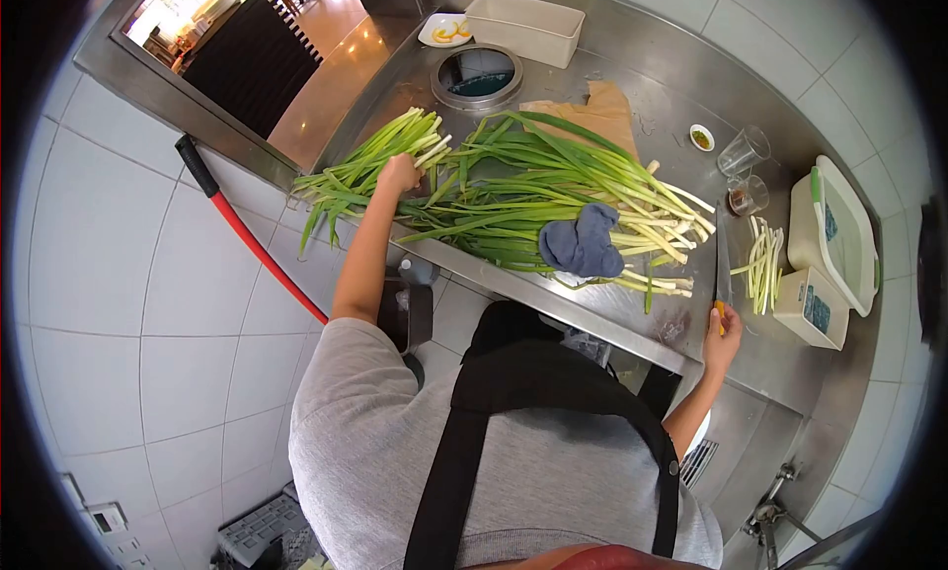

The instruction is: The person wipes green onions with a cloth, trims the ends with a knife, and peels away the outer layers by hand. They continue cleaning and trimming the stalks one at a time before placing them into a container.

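My left hand (400,175) is closed on a bunch of green onions (380,150) at the left end of the steel counter. In my right hand (723,345) is a knife (723,264) with an orange handle, its long blade pointing away from me. A large pile of green onions (553,190) lies between my hands, white ends toward the right. A bluish-grey cloth (583,242) rests on this pile. Right of the blade is a small heap of pale cut stalks (762,264).
Brown paper (597,116) lies behind the pile. A round opening (477,76), a white dish (444,31) and a cream bin (525,27) are at the back. Glasses (743,150), a small sauce dish (701,137) and plastic tubs (834,234) stand at the right.
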Demonstrator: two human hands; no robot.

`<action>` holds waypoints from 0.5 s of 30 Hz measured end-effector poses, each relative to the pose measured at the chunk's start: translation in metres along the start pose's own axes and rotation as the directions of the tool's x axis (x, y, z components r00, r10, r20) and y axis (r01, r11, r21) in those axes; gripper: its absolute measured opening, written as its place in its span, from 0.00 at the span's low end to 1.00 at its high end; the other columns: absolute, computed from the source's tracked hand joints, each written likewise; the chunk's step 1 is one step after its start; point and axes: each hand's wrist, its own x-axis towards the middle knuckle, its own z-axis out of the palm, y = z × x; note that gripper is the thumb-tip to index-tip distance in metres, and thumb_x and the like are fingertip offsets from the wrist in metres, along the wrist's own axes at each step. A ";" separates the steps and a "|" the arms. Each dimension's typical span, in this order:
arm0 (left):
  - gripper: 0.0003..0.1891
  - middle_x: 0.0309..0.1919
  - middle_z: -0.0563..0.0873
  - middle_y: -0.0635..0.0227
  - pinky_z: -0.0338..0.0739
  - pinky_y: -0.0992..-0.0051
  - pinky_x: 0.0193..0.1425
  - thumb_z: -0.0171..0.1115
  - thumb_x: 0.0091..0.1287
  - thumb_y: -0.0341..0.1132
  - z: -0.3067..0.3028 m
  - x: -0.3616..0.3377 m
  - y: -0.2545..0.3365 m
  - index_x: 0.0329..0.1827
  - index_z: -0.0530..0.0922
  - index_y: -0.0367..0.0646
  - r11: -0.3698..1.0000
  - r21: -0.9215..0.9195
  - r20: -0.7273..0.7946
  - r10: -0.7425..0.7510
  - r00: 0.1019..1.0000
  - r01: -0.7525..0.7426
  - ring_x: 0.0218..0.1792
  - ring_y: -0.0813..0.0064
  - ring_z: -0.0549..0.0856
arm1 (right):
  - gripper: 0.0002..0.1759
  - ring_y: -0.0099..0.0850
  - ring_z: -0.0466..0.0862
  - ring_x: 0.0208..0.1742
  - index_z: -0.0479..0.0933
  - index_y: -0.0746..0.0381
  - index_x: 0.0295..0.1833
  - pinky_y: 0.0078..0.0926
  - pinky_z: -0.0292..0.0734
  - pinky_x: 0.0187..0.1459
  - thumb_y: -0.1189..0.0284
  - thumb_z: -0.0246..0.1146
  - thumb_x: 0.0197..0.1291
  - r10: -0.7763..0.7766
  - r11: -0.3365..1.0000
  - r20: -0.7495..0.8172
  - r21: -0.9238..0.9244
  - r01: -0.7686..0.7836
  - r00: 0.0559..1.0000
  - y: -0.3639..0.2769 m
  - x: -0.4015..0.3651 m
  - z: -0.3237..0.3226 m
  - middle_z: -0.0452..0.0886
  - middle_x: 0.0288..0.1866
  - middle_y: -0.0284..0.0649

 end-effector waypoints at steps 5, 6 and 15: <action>0.13 0.31 0.87 0.55 0.79 0.62 0.44 0.64 0.59 0.44 0.001 0.026 -0.008 0.39 0.85 0.45 0.994 -0.061 -0.045 -0.088 0.995 0.085 0.38 0.57 0.86 | 0.21 0.35 0.80 0.46 0.76 0.66 0.52 0.30 0.73 0.50 0.63 0.64 0.60 0.010 1.000 0.004 0.010 -0.010 1.000 -0.014 0.001 0.002 0.78 0.48 0.46; 0.13 0.33 0.86 0.54 0.79 0.61 0.45 0.65 0.59 0.44 0.001 0.029 -0.011 0.40 0.85 0.46 0.993 -0.075 -0.069 -0.096 0.993 0.091 0.40 0.55 0.85 | 0.21 0.35 0.80 0.46 0.76 0.66 0.52 0.30 0.73 0.50 0.63 0.64 0.60 0.013 1.000 0.003 0.007 -0.013 1.000 -0.014 0.002 0.003 0.78 0.48 0.46; 0.15 0.32 0.81 0.68 0.73 0.76 0.34 0.55 0.65 0.30 -0.035 0.002 0.052 0.55 0.77 0.39 0.648 -0.752 0.350 0.234 0.907 0.123 0.34 0.76 0.82 | 0.21 0.43 0.77 0.51 0.76 0.66 0.51 0.36 0.72 0.53 0.63 0.65 0.57 0.069 0.975 -0.134 -0.202 -0.096 0.989 -0.016 0.003 -0.022 0.77 0.49 0.50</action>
